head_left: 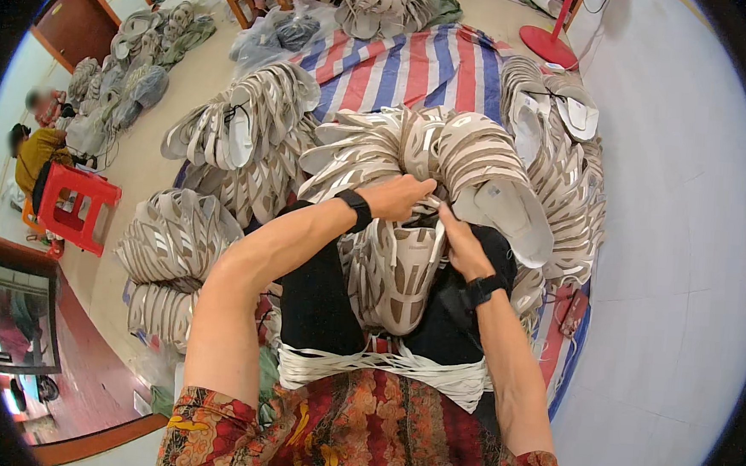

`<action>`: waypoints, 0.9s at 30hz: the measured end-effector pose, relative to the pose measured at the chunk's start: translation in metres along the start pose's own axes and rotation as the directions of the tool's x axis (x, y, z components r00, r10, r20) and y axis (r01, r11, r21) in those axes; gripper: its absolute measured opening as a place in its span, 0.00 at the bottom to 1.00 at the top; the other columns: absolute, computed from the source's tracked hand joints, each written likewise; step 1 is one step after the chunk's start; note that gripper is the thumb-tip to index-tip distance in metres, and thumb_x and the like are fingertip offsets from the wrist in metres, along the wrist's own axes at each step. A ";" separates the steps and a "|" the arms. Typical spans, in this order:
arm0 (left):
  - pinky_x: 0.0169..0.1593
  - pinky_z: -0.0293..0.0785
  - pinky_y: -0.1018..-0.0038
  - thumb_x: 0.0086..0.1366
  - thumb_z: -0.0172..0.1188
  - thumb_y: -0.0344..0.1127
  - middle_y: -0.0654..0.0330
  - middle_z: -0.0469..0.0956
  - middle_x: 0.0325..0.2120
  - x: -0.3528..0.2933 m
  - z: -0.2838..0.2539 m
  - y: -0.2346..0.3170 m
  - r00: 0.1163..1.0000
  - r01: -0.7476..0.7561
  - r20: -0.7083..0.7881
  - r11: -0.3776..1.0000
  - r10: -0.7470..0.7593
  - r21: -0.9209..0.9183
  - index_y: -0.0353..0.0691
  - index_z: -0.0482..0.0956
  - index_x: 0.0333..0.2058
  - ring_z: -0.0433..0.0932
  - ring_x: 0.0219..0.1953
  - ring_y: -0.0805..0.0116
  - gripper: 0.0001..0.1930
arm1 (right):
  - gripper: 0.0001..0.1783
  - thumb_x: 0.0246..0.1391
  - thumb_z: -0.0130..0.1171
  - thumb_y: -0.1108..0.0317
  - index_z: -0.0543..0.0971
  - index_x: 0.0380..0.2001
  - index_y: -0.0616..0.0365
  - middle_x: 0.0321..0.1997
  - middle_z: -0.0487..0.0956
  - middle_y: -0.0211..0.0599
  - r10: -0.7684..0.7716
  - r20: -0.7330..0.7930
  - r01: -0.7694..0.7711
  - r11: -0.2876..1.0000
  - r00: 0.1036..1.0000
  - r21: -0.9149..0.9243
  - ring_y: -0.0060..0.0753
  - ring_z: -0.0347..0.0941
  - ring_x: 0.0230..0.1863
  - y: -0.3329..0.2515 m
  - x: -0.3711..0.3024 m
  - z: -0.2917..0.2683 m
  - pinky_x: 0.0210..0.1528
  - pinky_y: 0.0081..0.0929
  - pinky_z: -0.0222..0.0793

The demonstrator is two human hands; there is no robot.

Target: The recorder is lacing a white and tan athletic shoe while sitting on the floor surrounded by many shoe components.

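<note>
A beige and white shoe upper (413, 274) with brown panels stands between my knees, toe toward me, at the front of a row of nested uppers (366, 275). My left hand (396, 199) is closed above its opening, fingers pinched on a white shoelace (393, 247). At the upper's right edge, my right hand (466, 241) is closed too, with thumb and fingers around lace at the eyelets. My fingers partly hide the lace's path. A bundle of loose white laces (382, 370) lies across my lap over black trousers.
Stacked shoe uppers (496, 172) arch just ahead, with more piles at left (176, 238) and right (568, 185). A striped sheet (417, 69) spreads beneath. Left are a red stool (76, 206) and two seated people. A white wall (673, 209) runs along the right.
</note>
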State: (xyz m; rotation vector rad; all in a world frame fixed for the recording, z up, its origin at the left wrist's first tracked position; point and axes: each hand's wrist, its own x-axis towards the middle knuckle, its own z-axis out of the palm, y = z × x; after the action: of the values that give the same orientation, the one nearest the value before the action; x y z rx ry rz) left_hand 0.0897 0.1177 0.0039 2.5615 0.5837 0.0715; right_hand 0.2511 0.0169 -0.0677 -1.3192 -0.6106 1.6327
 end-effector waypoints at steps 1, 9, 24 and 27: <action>0.36 0.64 0.55 0.46 0.53 0.24 0.43 0.71 0.25 -0.003 0.000 0.000 0.999 0.023 -0.028 1.000 -0.023 -0.009 0.35 0.61 0.38 0.70 0.35 0.41 0.18 | 0.24 0.57 0.50 0.53 0.71 0.48 0.61 0.44 0.75 0.32 -0.038 0.040 0.032 0.987 0.998 0.158 0.24 0.70 0.42 -0.009 -0.001 0.010 0.44 0.24 0.68; 0.35 0.70 0.71 0.48 0.60 0.32 0.50 0.74 0.36 -0.019 -0.002 0.001 0.953 0.236 -0.041 0.821 -0.300 -0.521 0.34 0.71 0.42 0.74 0.34 0.61 0.20 | 0.24 0.55 0.49 0.48 0.73 0.46 0.54 0.42 0.76 0.33 0.056 0.058 -0.060 0.996 0.997 0.066 0.27 0.73 0.41 -0.025 0.013 0.007 0.45 0.27 0.69; 0.55 0.58 0.62 0.61 0.37 0.62 0.34 0.70 0.44 -0.122 0.095 -0.056 0.457 0.849 0.172 0.370 -0.873 -0.376 0.22 0.71 0.43 0.67 0.51 0.40 0.39 | 0.29 0.52 0.46 0.44 0.72 0.47 0.56 0.46 0.74 0.35 0.110 0.015 -0.111 0.989 0.994 0.097 0.30 0.70 0.46 -0.020 0.023 0.015 0.50 0.26 0.63; 0.54 0.60 0.65 0.59 0.37 0.66 0.36 0.72 0.43 -0.138 0.125 -0.088 0.413 0.764 0.220 0.205 -0.884 -0.612 0.20 0.70 0.44 0.69 0.50 0.45 0.43 | 0.36 0.49 0.46 0.41 0.68 0.52 0.59 0.52 0.69 0.44 -0.034 0.039 0.031 0.997 0.999 0.077 0.38 0.66 0.50 -0.018 0.026 0.026 0.51 0.31 0.59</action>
State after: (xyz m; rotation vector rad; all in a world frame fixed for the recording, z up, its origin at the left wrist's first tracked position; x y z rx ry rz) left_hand -0.0503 0.0699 -0.1397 1.2653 1.6483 0.0985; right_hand 0.2330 0.0517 -0.0580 -1.2175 -0.5845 1.6437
